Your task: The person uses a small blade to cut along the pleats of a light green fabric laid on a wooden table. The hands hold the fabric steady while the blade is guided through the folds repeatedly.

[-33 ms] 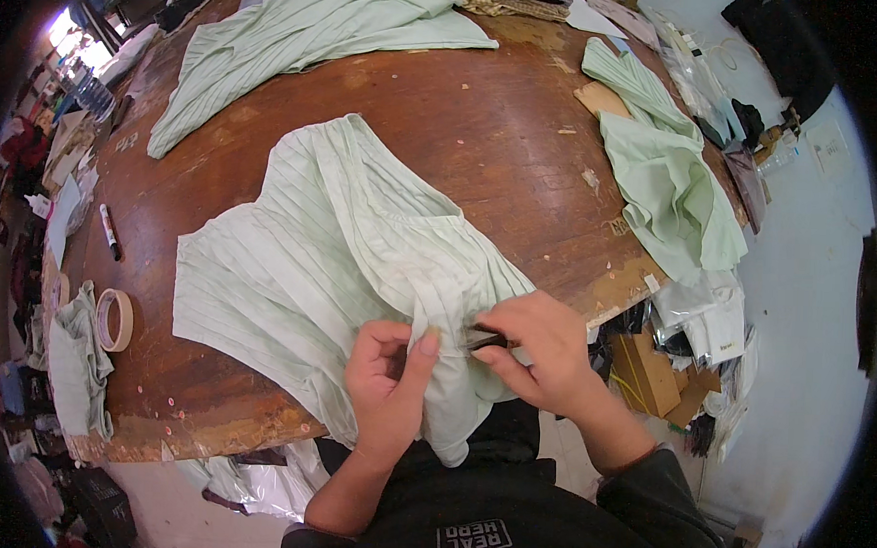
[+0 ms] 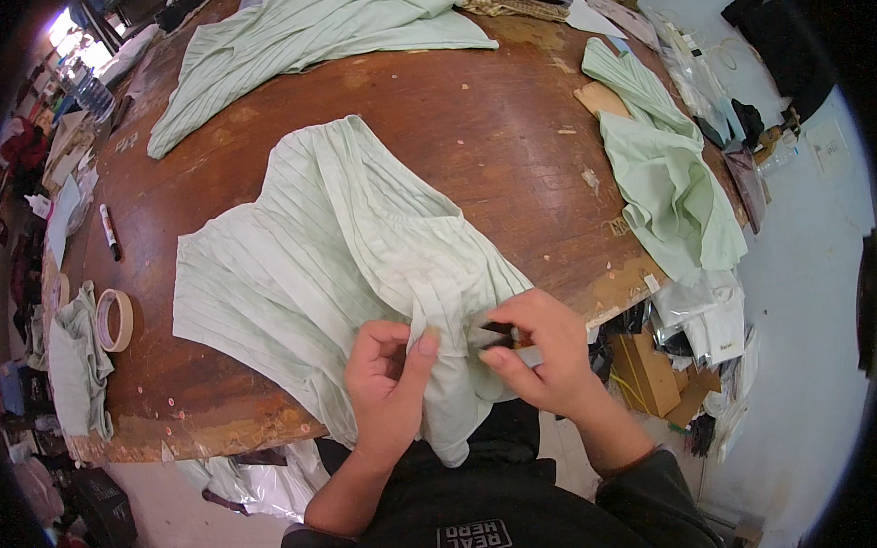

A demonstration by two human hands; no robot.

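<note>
A pale green pleated garment (image 2: pixel 265 258) lies partly on the table, its near end drawn over the edge toward me. My left hand (image 2: pixel 392 374) pinches a fold of this cloth between thumb and fingers. Just to the right, my right hand (image 2: pixel 556 355) holds small dark thread snips (image 2: pixel 500 340), the blades spread apart and pointing at the cloth by my left fingertips. Whether the blade tips touch the fabric, I cannot tell.
The brown wooden table (image 2: pixel 444 120) bears more pale green cloth at the back (image 2: pixel 321 28) and right (image 2: pixel 674 176). On the left are a tape roll (image 2: pixel 115 321), a marker (image 2: pixel 110 232) and a folded cloth (image 2: pixel 80 363). An open cardboard box (image 2: pixel 648 373) stands beyond the right edge.
The snips have spread apart and drawn slightly right, away from the cloth, as my right fingers opened a little. My left hand and the garment have hardly moved.
</note>
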